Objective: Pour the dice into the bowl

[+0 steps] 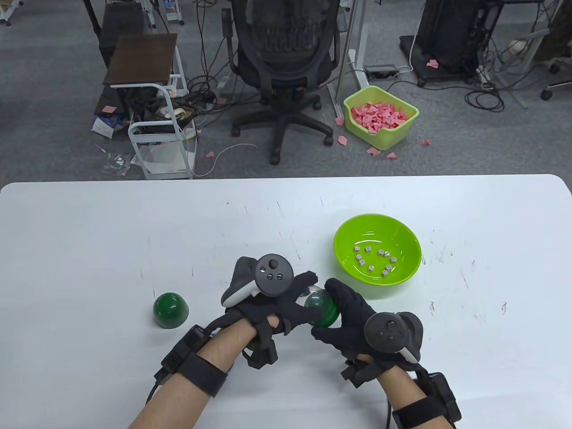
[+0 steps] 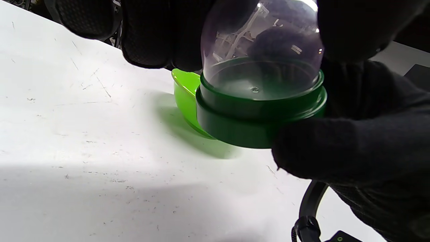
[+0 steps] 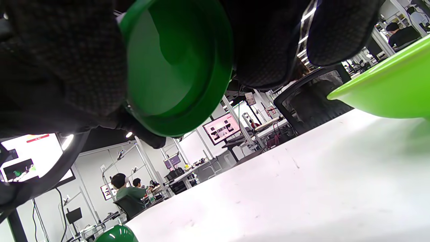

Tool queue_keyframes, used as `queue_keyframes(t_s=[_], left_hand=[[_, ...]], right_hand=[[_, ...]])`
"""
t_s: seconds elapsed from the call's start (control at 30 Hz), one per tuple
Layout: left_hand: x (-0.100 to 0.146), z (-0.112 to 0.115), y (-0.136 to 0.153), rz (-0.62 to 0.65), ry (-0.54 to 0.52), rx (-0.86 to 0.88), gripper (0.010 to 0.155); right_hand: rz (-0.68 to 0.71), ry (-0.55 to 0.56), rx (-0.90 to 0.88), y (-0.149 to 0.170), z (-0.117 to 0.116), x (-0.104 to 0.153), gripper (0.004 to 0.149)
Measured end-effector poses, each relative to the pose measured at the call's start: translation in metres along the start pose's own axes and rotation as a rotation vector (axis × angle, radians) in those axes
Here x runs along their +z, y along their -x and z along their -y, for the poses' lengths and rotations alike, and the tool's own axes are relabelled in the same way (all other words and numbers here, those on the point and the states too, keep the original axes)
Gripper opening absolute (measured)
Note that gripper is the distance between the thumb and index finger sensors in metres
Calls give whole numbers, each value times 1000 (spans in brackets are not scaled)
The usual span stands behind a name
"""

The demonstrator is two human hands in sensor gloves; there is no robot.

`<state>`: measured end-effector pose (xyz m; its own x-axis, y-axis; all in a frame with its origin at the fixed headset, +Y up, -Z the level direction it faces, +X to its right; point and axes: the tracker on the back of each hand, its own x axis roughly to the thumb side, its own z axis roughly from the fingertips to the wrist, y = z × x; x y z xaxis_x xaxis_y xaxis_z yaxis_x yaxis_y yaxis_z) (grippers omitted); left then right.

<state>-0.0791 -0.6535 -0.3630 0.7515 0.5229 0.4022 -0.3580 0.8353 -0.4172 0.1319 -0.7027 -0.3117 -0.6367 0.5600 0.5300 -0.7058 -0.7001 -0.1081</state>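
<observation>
both hands (image 1: 313, 308) gripping capsule (image 1: 321, 307), dice (image 1: 373, 261) in bowl (image 1: 402, 276)

The table view looks down from above and in front of the person at the white bench (image 1: 134, 232), taking in the office floor beyond. The left wrist view sits very close, just above the bench, facing the capsule (image 2: 260, 97) with the lime bowl (image 2: 184, 97) behind it. The right wrist view lies low and tilted, looking up past the capsule's green underside. All three share capsule, bowl and bench.
</observation>
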Motion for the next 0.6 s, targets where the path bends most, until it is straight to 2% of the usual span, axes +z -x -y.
queue_keyframes(t_s=[0.23,0.43,0.6], left_hand=[[21,-27,14,-37,-68,-8,88],[47,-50,52,-156,-167,-105,86],[66,-57,89,-273,-218,-169,86]], right_hand=[[-16,20,-16,3,5,1,99],[-19,29,-7,5,7,0,99],[-22,33,-4,5,9,0,99]])
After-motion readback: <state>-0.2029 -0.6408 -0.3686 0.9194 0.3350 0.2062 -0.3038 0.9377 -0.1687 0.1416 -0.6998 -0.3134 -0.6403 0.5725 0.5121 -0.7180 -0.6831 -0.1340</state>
